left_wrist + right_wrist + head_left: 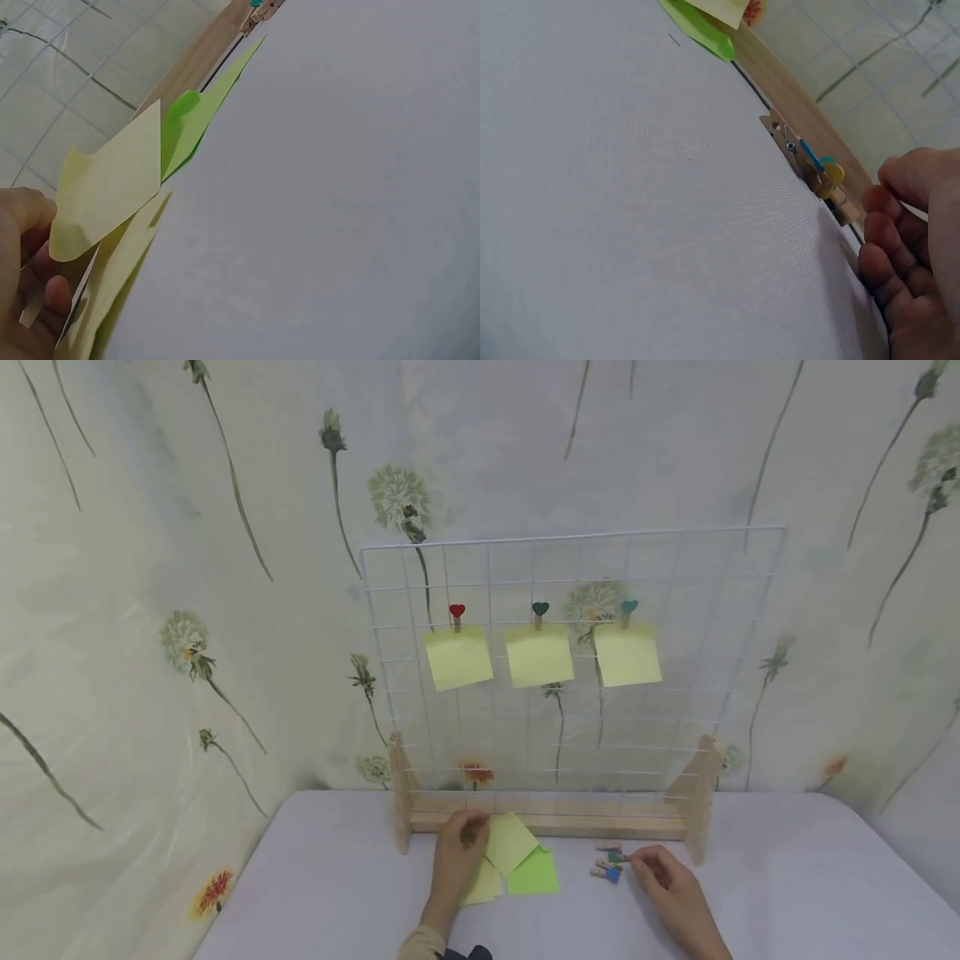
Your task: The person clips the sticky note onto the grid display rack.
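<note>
My left hand (459, 847) pinches the edge of a pale yellow sticky note (112, 180) between thumb and finger. The note is raised at a tilt, its edge bent in the left wrist view. Beneath it are another yellow note (482, 885) and a bright green note (536, 872). On the right, my right hand (671, 889) has curled fingers, with thumb and forefinger tips together beside small wooden clothespins. The wooden end of the green-heart clothespin (615, 857) reaches these fingertips; whether they grip it I cannot tell. A blue-heart clothespin (612, 875) lies close by.
A white wire grid (697, 635) stands in a wooden base (551, 824) behind both hands. Three yellow notes hang from it by heart clothespins: red (457, 610), dark green (540, 608) and teal (628, 607). White cloth (337, 877) covers the table; a flower-patterned curtain (262, 510) hangs behind.
</note>
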### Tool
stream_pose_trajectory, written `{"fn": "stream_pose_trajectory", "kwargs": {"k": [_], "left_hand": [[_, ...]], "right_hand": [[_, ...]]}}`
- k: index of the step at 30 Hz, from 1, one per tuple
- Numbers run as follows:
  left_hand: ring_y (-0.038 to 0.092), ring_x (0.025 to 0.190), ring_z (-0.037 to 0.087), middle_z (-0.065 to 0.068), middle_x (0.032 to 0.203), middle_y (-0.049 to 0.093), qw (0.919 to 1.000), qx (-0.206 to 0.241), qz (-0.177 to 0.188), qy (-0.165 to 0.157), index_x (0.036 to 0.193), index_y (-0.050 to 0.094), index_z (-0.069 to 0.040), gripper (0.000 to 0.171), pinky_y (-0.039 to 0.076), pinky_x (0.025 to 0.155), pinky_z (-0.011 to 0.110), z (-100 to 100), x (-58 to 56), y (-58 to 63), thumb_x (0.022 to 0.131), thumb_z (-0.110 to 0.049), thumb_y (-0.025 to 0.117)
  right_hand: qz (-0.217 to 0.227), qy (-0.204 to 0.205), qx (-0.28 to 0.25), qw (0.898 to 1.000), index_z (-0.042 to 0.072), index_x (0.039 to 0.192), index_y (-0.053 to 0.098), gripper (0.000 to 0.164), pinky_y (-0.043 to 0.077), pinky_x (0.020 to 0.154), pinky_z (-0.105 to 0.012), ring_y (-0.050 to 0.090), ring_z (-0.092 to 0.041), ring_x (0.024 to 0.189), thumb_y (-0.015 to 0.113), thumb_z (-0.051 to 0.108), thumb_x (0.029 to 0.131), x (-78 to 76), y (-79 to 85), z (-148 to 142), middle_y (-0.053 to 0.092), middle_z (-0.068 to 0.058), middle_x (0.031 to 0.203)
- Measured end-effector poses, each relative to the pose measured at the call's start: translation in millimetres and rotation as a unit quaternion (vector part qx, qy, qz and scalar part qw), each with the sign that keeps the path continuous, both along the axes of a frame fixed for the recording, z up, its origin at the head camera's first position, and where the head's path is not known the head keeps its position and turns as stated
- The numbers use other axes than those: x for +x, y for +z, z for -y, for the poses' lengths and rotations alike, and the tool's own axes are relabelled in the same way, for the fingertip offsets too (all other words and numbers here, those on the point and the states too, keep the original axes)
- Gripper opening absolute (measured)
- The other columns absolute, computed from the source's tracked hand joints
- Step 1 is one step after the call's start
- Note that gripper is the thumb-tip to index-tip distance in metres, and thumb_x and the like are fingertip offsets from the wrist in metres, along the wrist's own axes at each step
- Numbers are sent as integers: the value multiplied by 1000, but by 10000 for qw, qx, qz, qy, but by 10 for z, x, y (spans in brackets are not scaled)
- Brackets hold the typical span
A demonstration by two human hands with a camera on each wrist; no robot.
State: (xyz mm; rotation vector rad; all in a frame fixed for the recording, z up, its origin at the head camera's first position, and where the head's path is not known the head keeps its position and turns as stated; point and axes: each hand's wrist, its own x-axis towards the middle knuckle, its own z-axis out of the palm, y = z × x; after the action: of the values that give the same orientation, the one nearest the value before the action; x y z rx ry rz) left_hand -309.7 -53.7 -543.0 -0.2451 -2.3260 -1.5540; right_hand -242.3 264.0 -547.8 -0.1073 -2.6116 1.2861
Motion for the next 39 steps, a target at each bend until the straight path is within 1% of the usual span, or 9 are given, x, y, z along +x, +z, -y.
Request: {"fn": "stream_pose_trajectory", "kwargs": {"k": [5,7,12,15,17,23,27,33,39], "left_hand": [[57,82,3,-7,96,65,9995,-294,50,83,102,65,-24,19,46,67,17,17,68,-11,85,-14,67],[58,83,4,-7,97,65,9993,-366,12,87,102,65,-23,19,47,67,18,21,87,-6,86,-13,67],[61,88,9,-5,101,63,9990,-444,-50,49,102,65,-21,20,49,70,19,25,103,16,85,-11,67],[62,93,11,-4,104,61,9992,-387,-17,-63,102,64,-21,20,49,72,20,26,87,13,85,-11,66],[62,93,12,-3,106,61,9993,-335,6,-138,103,64,-21,21,49,72,20,29,72,6,85,-10,66],[62,86,10,-2,107,61,9995,-230,-27,-231,106,63,-21,26,50,70,19,35,40,-19,85,-6,65],[62,85,9,-4,106,63,9998,-54,58,-163,108,62,-22,27,50,71,20,37,50,-16,86,-6,64],[62,84,7,-6,104,66,9994,115,322,12,107,63,-24,25,49,71,20,37,60,-10,87,-9,63],[61,84,7,-9,99,68,9991,176,338,164,102,65,-25,20,48,72,19,33,49,-7,88,-11,63]], "right_hand": [[128,-37,2,9999,15,108,60,30,46,71,-17,54,4,81,52,40,96,34,-15,19,67,1,100],[135,-42,9,9999,14,107,60,30,46,70,-17,54,4,79,52,40,95,44,-16,25,66,1,99],[-54,12,-24,10000,14,105,61,26,48,70,-17,55,4,79,53,36,95,51,-2,31,67,1,97],[-145,21,-11,9999,14,105,61,23,49,71,-17,56,4,81,54,34,95,38,15,30,67,0,97],[-129,3,10,9999,15,105,61,23,49,72,-17,57,5,82,54,35,95,29,26,29,68,0,99],[-26,-32,15,10000,15,105,61,26,49,72,-17,57,4,83,54,38,95,11,30,24,68,0,99],[-60,-9,13,10000,15,105,62,27,49,70,-17,57,3,80,54,38,94,16,16,19,67,0,96],[-76,-3,49,10000,15,105,62,27,48,70,-17,57,3,80,54,39,94,22,15,25,67,1,95],[-59,-1,76,10000,15,105,62,25,48,68,-17,56,2,78,55,37,94,16,32,34,67,1,93]]}}
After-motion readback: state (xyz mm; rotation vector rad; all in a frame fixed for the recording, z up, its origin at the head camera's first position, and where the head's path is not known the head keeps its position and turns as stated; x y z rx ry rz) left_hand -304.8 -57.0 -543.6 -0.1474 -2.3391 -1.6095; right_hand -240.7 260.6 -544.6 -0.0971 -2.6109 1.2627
